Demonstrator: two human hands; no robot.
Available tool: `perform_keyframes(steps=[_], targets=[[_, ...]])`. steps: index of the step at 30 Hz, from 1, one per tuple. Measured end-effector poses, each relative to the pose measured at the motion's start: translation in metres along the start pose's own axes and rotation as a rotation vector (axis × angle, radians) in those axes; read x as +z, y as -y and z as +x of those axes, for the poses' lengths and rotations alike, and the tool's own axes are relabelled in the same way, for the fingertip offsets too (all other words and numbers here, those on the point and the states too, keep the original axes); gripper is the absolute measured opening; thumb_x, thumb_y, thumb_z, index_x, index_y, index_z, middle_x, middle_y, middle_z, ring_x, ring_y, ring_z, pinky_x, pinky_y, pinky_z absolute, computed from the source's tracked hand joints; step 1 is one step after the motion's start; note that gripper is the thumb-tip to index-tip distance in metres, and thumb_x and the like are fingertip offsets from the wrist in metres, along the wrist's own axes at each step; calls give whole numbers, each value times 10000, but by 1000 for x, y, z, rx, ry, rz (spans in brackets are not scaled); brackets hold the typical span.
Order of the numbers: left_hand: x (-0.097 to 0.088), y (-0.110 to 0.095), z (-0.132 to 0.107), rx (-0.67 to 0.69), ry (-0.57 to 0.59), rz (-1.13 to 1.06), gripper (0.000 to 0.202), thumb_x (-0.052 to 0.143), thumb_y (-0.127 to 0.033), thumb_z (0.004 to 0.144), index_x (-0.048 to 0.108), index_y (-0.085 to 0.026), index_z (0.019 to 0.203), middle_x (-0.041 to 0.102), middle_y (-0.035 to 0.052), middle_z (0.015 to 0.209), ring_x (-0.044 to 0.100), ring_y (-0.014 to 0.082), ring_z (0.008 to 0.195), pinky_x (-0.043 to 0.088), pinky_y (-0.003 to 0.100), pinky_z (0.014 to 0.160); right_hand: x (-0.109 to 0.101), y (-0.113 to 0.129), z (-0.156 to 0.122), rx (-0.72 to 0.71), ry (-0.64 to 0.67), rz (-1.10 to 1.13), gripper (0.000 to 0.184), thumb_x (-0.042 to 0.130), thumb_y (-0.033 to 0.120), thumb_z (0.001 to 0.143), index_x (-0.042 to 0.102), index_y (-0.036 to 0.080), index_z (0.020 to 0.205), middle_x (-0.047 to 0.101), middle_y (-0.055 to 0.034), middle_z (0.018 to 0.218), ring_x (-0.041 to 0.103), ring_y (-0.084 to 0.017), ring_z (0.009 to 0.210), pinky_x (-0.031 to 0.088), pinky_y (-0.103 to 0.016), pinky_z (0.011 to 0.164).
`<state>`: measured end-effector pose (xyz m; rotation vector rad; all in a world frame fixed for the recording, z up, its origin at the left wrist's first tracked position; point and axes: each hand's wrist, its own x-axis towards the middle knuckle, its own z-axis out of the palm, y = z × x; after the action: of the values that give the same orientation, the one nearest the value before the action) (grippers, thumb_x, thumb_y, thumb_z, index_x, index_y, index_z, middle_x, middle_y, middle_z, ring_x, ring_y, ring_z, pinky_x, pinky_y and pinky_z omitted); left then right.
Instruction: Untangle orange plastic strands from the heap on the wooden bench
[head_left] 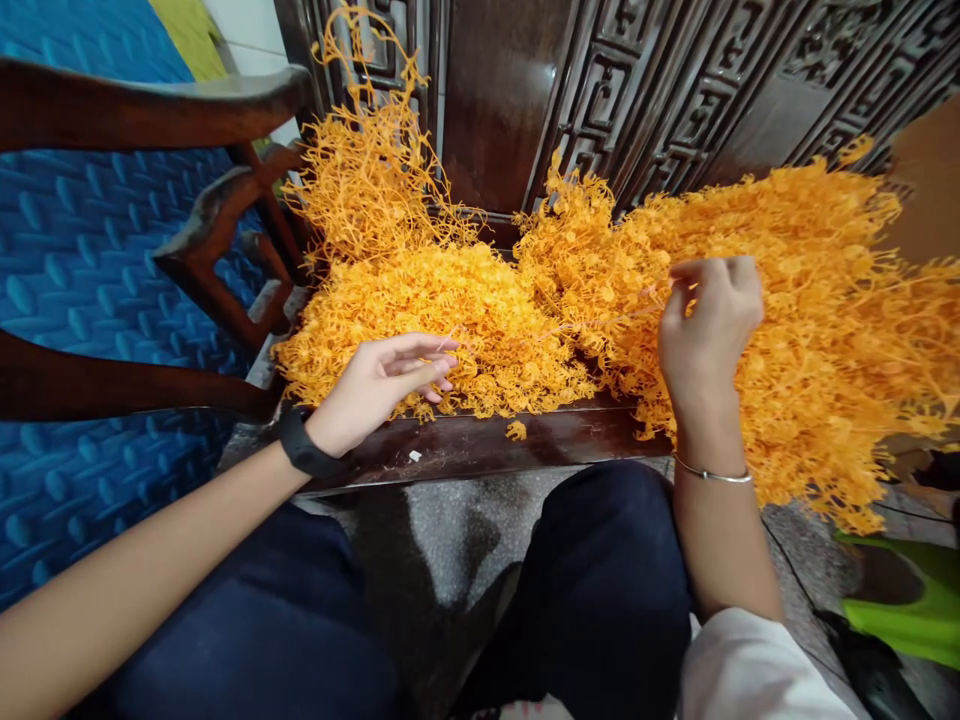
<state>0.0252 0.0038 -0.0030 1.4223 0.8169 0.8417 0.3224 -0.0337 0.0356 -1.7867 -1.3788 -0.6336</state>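
Note:
A big heap of orange plastic sprigs [465, 310] with curly tips lies on a dark wooden bench [480, 445] in front of me. My left hand [386, 385], with a black band on its wrist, rests on the near edge of the left pile and pinches a thin orange stem between its fingertips. My right hand [709, 325], a thin bangle on its wrist, is closed in a pinch on the other end of a thin stem [600, 322] that stretches across towards the left hand. A larger pile [825, 330] spreads to the right behind that hand.
A dark wooden chair arm [150, 110] and its blue quilted cushion [82, 260] stand at the left. A carved dark wood panel [645, 80] rises behind the bench. My knees in dark trousers are below. A green object [907, 600] lies on the grey floor at the right.

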Motion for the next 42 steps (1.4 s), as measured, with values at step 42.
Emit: perform_keyframes(steps=[42], targets=[[-10,-4,-1,-3,-19,88,152,641,-257,743,638,-130,659,593,-1,562,453,42,388,350,167,375,18,-9,-5,120,-62,387,121,573,189,761,561,205,641,544,-26,625,461,-129,578,349,-289,589]])
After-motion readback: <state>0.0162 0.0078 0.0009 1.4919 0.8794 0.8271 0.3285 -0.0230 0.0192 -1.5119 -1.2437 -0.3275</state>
